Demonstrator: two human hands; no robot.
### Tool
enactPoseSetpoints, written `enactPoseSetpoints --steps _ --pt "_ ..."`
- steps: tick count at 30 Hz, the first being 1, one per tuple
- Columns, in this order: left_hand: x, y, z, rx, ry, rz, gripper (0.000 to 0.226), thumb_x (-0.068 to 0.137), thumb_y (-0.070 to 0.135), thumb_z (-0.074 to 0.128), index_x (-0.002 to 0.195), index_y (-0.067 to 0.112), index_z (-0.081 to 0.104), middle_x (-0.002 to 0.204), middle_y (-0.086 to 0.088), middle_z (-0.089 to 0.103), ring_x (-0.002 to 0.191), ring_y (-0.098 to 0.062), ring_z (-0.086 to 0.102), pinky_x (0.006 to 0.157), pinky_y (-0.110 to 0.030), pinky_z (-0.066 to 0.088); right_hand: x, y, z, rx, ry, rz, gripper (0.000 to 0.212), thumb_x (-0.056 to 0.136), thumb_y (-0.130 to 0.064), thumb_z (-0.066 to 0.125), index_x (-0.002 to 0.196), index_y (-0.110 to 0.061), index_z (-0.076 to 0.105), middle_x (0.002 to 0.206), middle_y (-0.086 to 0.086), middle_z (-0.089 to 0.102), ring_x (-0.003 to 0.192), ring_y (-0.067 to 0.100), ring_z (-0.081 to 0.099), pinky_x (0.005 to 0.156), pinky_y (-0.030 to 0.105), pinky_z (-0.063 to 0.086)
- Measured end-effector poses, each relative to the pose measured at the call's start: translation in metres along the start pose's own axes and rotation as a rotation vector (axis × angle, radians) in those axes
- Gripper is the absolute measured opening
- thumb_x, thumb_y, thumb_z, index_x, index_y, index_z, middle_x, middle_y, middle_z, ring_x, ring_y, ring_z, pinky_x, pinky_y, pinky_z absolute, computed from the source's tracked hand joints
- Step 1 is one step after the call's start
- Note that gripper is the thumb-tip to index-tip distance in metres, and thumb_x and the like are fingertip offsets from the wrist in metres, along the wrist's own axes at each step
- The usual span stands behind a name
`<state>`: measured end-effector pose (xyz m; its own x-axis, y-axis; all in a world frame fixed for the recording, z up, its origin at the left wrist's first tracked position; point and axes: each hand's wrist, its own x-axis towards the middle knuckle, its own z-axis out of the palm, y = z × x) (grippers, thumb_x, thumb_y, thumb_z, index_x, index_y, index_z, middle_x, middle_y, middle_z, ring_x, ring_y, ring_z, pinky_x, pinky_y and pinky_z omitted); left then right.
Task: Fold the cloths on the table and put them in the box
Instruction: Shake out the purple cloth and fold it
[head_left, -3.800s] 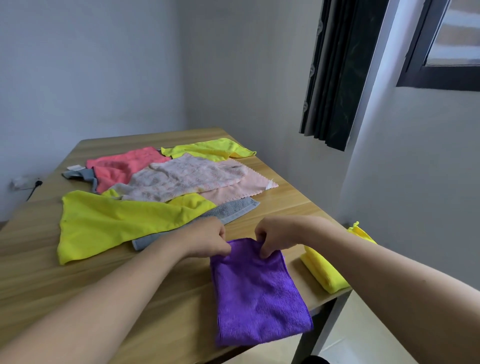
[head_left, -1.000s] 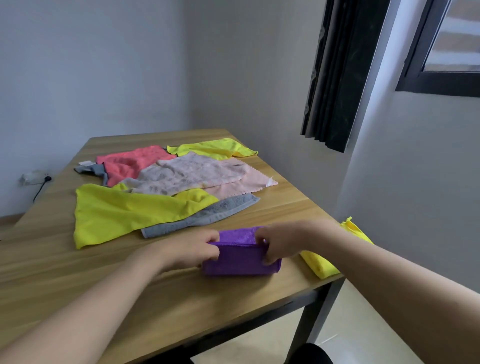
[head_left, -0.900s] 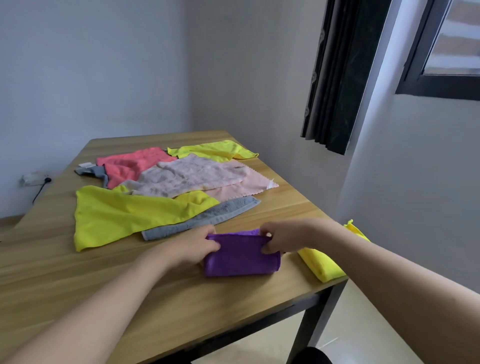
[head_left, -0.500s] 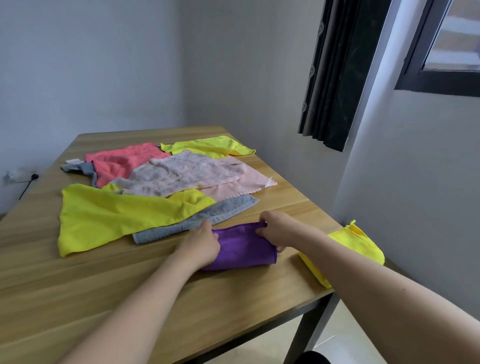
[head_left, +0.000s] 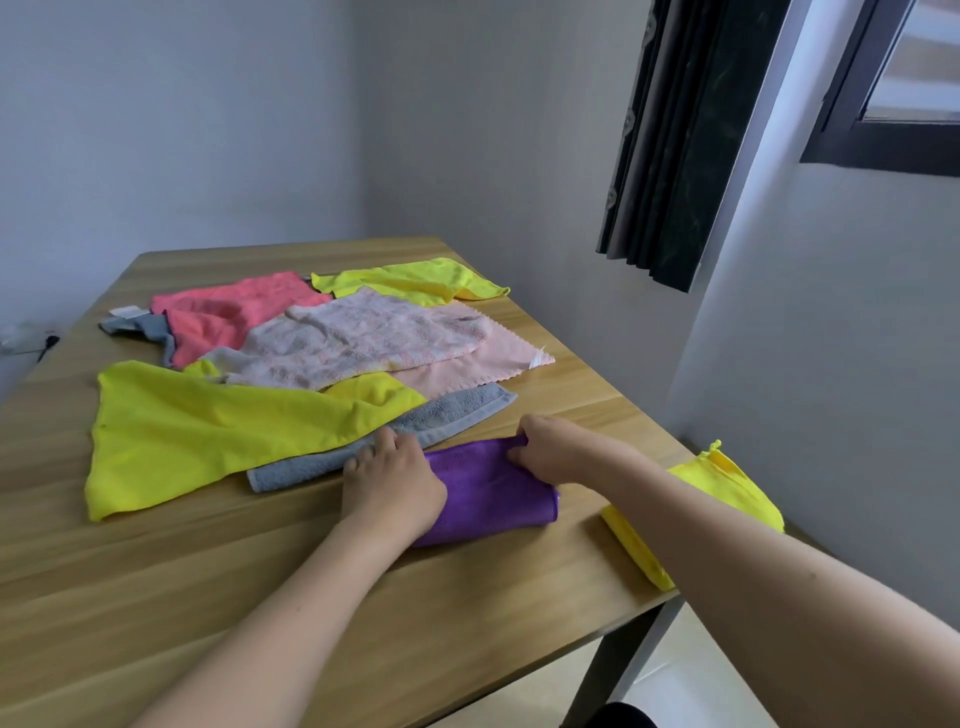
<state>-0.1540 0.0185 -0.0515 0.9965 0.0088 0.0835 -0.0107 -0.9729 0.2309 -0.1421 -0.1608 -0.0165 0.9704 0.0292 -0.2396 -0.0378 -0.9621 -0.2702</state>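
Head view: a folded purple cloth (head_left: 493, 491) lies near the front right edge of a wooden table (head_left: 218, 582). The left hand (head_left: 392, 483) rests flat on its left end, fingers fairly straight. The right hand (head_left: 556, 449) pinches its far right corner, fingers curled. Beyond them lie unfolded cloths, a gray towel (head_left: 457, 413) and a large yellow cloth (head_left: 208, 426) nearest.

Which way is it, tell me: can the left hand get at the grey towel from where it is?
Probably yes: the left hand rests on the purple cloth right beside the grey towel, whose near edge lies uncovered.
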Motion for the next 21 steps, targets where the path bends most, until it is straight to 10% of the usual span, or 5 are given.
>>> enactPoseSetpoints --steps 9,21 --pt "0.013 0.082 -0.032 -0.811 -0.011 0.034 0.014 0.098 0.011 0.035 0.111 0.016 0.037 0.097 0.001 0.047 0.081 -0.018 0.046 0.066 -0.030 0.032 0.009 0.055 -0.069 0.385 0.316 0.023 0.033 0.093 -0.015 0.033 0.121 -0.021 0.049 0.111 0.004 0.050 0.101 0.025 0.049 0.080 0.033 0.040" --pt "0.028 0.170 0.029 -0.562 -0.173 0.166 0.038 0.086 0.003 0.035 0.120 0.017 0.041 0.116 -0.006 0.055 0.090 -0.023 0.048 0.060 -0.027 0.033 0.024 0.161 -0.049 0.113 0.229 0.142 0.036 0.096 -0.014 0.032 0.130 -0.013 0.043 0.131 0.018 0.048 0.116 0.035 0.049 0.091 0.035 0.040"
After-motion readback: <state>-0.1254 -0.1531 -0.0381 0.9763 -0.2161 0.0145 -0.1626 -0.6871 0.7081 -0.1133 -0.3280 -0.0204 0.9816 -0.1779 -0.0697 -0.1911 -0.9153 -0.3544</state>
